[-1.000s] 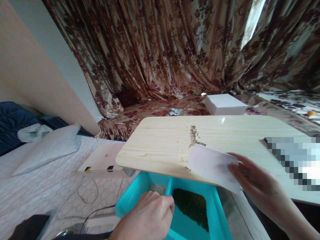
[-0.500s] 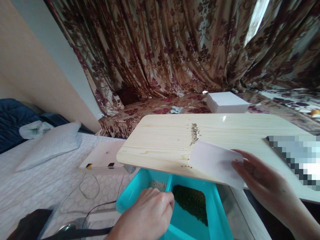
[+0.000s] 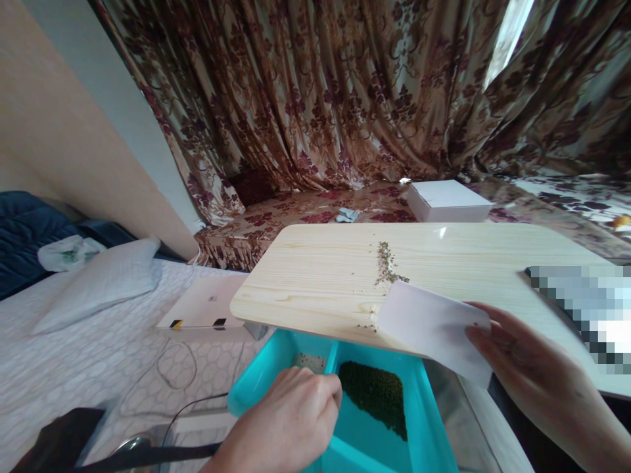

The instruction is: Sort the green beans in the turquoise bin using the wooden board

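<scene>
My right hand (image 3: 527, 374) pinches a white card (image 3: 434, 328) that lies slanted on the near edge of a light wooden table (image 3: 320, 276). A thin line of small green grains (image 3: 385, 261) runs away from the card's far corner. Below the table edge sits a turquoise divided tray (image 3: 251, 387). Its right compartment holds a heap of dark green beans (image 3: 374, 394), and its left one a few pale grains (image 3: 309, 361). My left hand (image 3: 290, 420) is closed over the tray's near side at the divider.
A white box (image 3: 446, 200) rests on patterned fabric behind the table, under heavy floral curtains. Left of the table lie a flat white box (image 3: 204, 309), a cable loop (image 3: 177, 364), a white pillow (image 3: 98, 282) and a blue blanket. A blurred-out object covers the table's right end.
The card and my right hand have shifted slightly to the right along the table edge. A few grains now trail at the card's corner. My left hand stays on the tray.
</scene>
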Motion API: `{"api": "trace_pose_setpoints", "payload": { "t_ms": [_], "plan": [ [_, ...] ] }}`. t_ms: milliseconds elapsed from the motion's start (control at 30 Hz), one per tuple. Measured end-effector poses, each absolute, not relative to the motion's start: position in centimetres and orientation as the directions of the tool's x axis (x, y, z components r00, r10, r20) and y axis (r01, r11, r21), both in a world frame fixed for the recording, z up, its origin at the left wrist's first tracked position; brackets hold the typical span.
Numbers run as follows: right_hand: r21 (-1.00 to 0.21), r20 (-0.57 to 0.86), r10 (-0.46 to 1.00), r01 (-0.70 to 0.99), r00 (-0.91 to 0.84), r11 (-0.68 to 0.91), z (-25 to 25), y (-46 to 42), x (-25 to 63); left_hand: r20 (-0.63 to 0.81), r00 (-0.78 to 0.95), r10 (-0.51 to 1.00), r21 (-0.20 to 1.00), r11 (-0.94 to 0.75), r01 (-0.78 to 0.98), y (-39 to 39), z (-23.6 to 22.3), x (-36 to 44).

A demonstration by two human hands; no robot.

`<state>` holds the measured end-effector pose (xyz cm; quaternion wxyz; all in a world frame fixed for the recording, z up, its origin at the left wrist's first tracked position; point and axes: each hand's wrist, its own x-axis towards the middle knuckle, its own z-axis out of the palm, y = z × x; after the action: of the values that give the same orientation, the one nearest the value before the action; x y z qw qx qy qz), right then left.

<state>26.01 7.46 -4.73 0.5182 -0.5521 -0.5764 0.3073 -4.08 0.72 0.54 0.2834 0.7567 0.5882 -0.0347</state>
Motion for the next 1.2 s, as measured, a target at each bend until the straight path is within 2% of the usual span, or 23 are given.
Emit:
{"api": "trace_pose_setpoints", "payload": {
  "t_ms": [267, 600, 833, 1000, 1200],
  "plan": [
    [-0.916, 0.275, 0.938, 0.355, 0.213, 0.188, -2.2, 7.6, 24.6, -0.398, 0.309, 0.864, 0.390, -0.145, 0.909, 0.8, 0.5, -4.2],
    [-0.890, 0.270, 0.960, 0.401, 0.081, 0.216, -3.3, 7.5, 25.5, -0.387, 0.316, 0.866, 0.404, -0.149, 0.902, 0.8, 0.2, -4.2],
    [-0.913, 0.203, 0.977, 0.371, 0.060, 0.167, -3.6, 7.6, 25.7, -0.388, 0.314, 0.867, 0.399, -0.149, 0.905, 0.8, 0.1, -4.4],
    [-0.943, 0.232, 0.969, 0.262, 0.085, 0.203, -3.7, 8.6, 23.7, -0.386, 0.304, 0.871, 0.395, -0.142, 0.908, 0.8, 0.1, -4.5],
    [-0.951, 0.189, 0.982, 0.244, -0.025, 0.189, -3.8, 8.7, 22.6, -0.393, 0.291, 0.872, 0.390, -0.128, 0.912, 0.7, 0.2, -4.8]
  ]
}}
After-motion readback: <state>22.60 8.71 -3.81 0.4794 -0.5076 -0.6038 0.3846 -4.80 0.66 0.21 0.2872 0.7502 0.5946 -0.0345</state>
